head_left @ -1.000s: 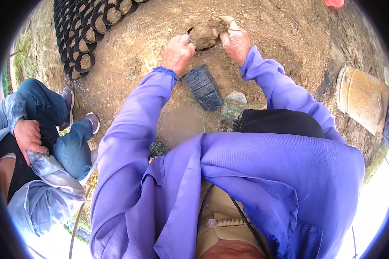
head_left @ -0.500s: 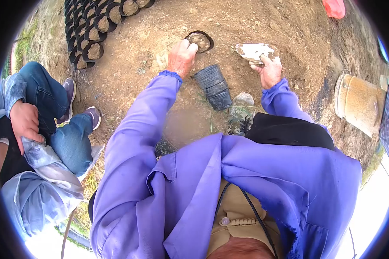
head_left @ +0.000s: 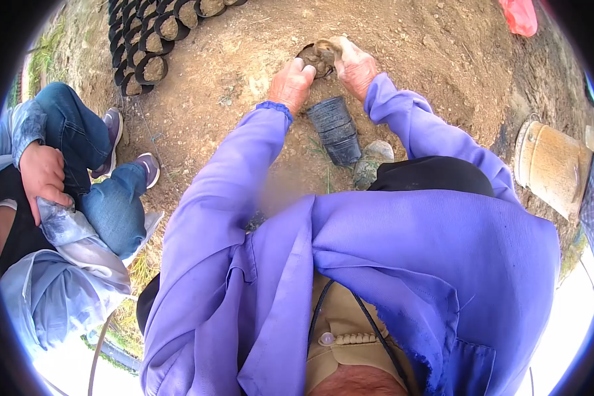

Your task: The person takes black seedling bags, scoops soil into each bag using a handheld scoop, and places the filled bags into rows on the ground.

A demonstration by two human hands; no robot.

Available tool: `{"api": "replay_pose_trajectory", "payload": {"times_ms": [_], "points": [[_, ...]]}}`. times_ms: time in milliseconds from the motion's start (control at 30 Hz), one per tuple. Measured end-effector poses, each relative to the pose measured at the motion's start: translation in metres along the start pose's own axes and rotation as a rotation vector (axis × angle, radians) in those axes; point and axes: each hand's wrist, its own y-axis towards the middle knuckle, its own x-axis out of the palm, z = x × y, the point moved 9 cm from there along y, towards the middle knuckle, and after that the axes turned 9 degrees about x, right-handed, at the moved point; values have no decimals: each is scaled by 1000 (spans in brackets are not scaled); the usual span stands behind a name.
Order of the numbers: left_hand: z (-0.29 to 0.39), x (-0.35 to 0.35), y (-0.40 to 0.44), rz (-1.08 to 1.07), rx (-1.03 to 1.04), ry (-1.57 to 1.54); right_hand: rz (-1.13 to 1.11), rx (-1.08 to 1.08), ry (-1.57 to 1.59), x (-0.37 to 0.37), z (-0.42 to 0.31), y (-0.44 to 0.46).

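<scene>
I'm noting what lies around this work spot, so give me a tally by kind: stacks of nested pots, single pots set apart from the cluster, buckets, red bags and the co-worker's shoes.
Stack of nested pots: 1
Single pot: 1
Bucket: 1
Red bag: 1
Co-worker's shoes: 2
Total: 6
</scene>
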Motion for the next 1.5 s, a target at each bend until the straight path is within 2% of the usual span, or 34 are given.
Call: {"api": "replay_pose_trajectory", "payload": {"times_ms": [33, 67, 167, 200, 300, 367, 433, 500, 567, 600, 633, 733, 833, 900, 933, 967, 1000, 1033, 1067, 1100, 1133, 1167, 1233, 1300, 1400, 1500], "points": [[-1, 0, 0, 5, 13, -2, -36, 78, 79, 7, 10, 7], [0, 0, -1, 8, 26, -7, -160, 358, 568, 20, 38, 9], [0, 1, -5, 1, 26, -5, -283, 674, 985, 33, 72, -9], [-2, 1, -5, -4, 3, -5, -383, 705, 1174, 42, 83, -13], [-10, -3, -5, 13, -66, -62, -471, 767, 1447, 30, 102, -39], [-22, -8, -4, 76, -115, -164, -346, 799, 1612, 15, 119, -57], [-43, -20, -10, 168, -200, -198, -383, 784, 1671, 10, 150, -82], [-79, -39, -25, 250, -302, -178, -133, 1010, 1537, -1, 156, -117], [-119, -56, -49, 311, -404, -140, -231, 1056, 1462, 5, 173, -148], [-140, -68, -60, 344, -399, -71, -210, 1105, 1378, 4, 173, -161], [-162, -80, -73, 353, -481, 17, -180, 1151, 1290, 2, 174, -172], [-226, -111, -104, 366, -610, 180, -93, 1228, 1213, -2, 181, -187], [-277, -118, -106, 281, -602, 339, 86, 1256, 1412, -1, 217, -182], [-290, -115, -99, 205, -598, 353, 310, 1367, 1669, -3, 270, -170], [-293, -114, -98, 171, -623, 353, 502, 1299, 1662, -19, 274, -154], [-299, -113, -98, 110, -681, 340, 576, 1252, 1660, -30, 299, -144], [-291, -116, -93, 25, -747, 309, 666, 1188, 1677, -45, 293, -132], [-284, -118, -93, 27, -725, 363, 679, 1061, 1737, -46, 329, -123], [-250, -132, -79, 87, -664, 437, 793, 1107, 1654, -56, 288, -120], [-216, -137, -61, 86, -565, 464, 658, 1069, 1709, -48, 317, -113], [-185, -123, -49, 88, -422, 411, 729, 1084, 1673, -53, 297, -115], [-150, -109, -35, 94, -278, 361, 662, 1077, 1698, -51, 300, -115], [-89, -20, -40, -438, -403, -297, 567, 1018, 1597, -56, 289, -117], [-6, 10, -56, -570, -541, -843, 490, 983, 1520, -61, 287, -121], [15, 37, -60, -686, -584, -1015, 386, 950, 1390, -64, 289, -126], [0, 29, -40, -487, -414, -817, 228, 859, 1340, -66, 267, -123]]}}
